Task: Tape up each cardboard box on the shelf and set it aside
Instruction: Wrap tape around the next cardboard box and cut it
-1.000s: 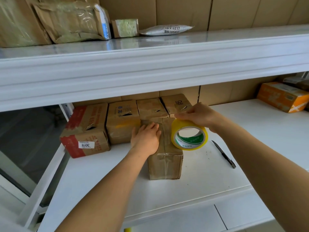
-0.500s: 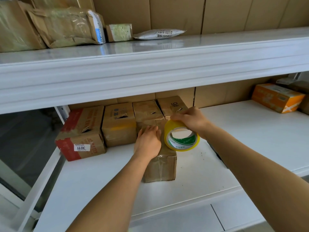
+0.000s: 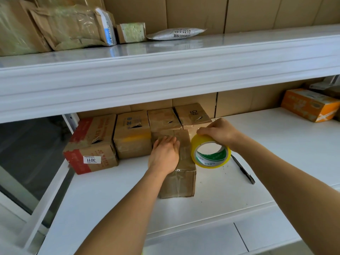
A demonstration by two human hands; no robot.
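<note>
The left hand [image 3: 164, 155] lies flat on the cardboard box [image 3: 177, 168], fingers straight and close together, pressing it onto the shelf [image 3: 230, 196] in front of four others. The right hand [image 3: 219, 132] grips the tape roll [image 3: 210, 153] by its upper rim, just beside the box. If the pull runs crooked, the strip may wrinkle or miss the seam — and light pressure would let the box slide.

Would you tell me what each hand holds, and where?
Right hand grips the tape roll at its top rim; left hand presses flat on the box, gripping nothing.
</note>
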